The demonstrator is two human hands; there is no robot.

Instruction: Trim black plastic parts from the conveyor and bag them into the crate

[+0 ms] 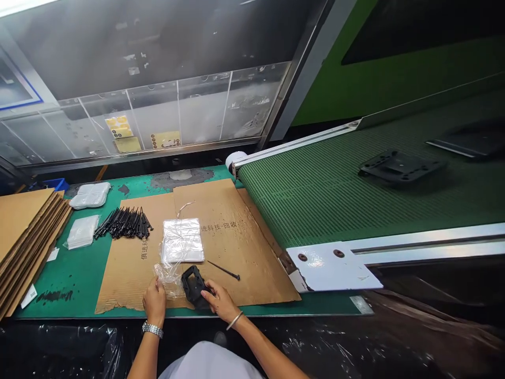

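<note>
My left hand (154, 301) rests on the flattened cardboard sheet (244, 252), its fingers pinching the near edge of a clear plastic bag (170, 280). My right hand (219, 300) grips the side of a black moulded plastic part (193, 287), which lies partly on the bag. A stack of clear plastic bags (182, 241) lies on the cardboard just beyond my hands. One black cable tie (224, 270) lies to the right of the black part. A bundle of black cable ties (124, 222) lies further left.
The green work table (74, 284) holds a stack of flat cardboard sheets (27, 242) and white plastic packs (90, 195). On the right runs a green mesh conveyor belt (315, 200), carrying a black plastic part (400, 166). Behind stands a transparent panel (177, 118).
</note>
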